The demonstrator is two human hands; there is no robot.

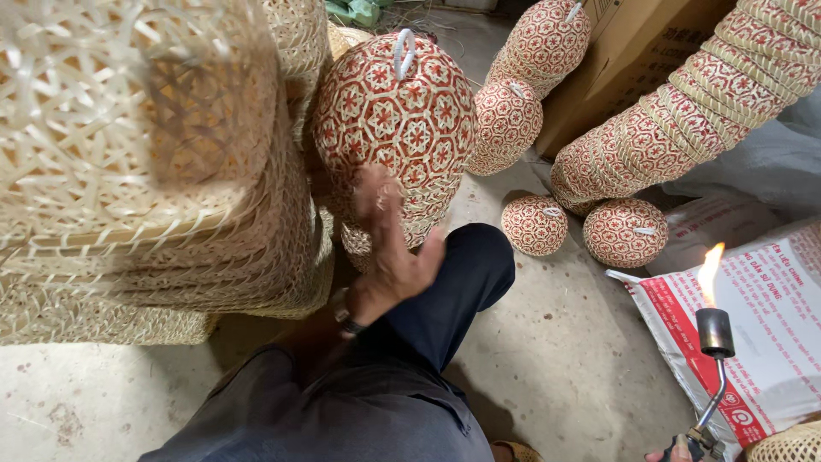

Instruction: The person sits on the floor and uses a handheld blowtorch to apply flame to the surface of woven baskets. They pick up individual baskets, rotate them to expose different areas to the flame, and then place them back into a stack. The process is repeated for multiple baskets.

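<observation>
Head view, items as they lie:

1. My left hand [389, 248]: fingers spread flat, pressed against the lower side of a red-and-white woven basket [395, 128], gripping nothing. The basket stands on a short stack of its kind, just beside my knee, its white loop [403, 51] on top.
2. My right hand [671, 454]: only a sliver at the bottom edge, closed around the handle of a gas torch [714, 368], lit, flame [711, 272] upright, well apart from the basket.
3. Plain pale baskets [154, 188], stacked, at left.
4. More patterned baskets [624, 231] on the floor [556, 342]; a long nested stack [684, 120] leaning at right.
5. Printed sack [761, 325] behind the torch.

Handling note: in my judgement, steady the basket with the flat palm and keep the flame clear of sack and weave.
</observation>
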